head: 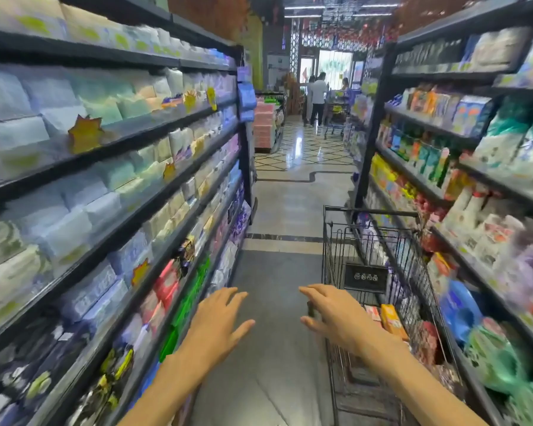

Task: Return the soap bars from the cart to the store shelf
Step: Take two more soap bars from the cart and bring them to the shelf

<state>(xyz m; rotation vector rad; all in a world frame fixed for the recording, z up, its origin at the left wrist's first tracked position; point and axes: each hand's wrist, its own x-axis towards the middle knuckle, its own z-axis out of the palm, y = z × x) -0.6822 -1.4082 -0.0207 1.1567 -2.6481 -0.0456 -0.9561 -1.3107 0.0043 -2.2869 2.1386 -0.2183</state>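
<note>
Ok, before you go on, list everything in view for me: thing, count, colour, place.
cart: one, black wire, right side of the aisle beside the right shelving
boxes in cart: at least two, orange and red-white, near end of the basket; print too blurred to confirm soap
left shelving: one long run, dark frame, pale blue, green and white packs, yellow star tags
right shelving: one long run, dark frame, mixed colourful packs and bottles
floor: grey down the aisle, glossy patterned tiles further on
people: about three, far end of the aisle, with another cart
left hand: open, empty, over the floor
right hand: open, fingers spread, at the cart's near left corner
</note>
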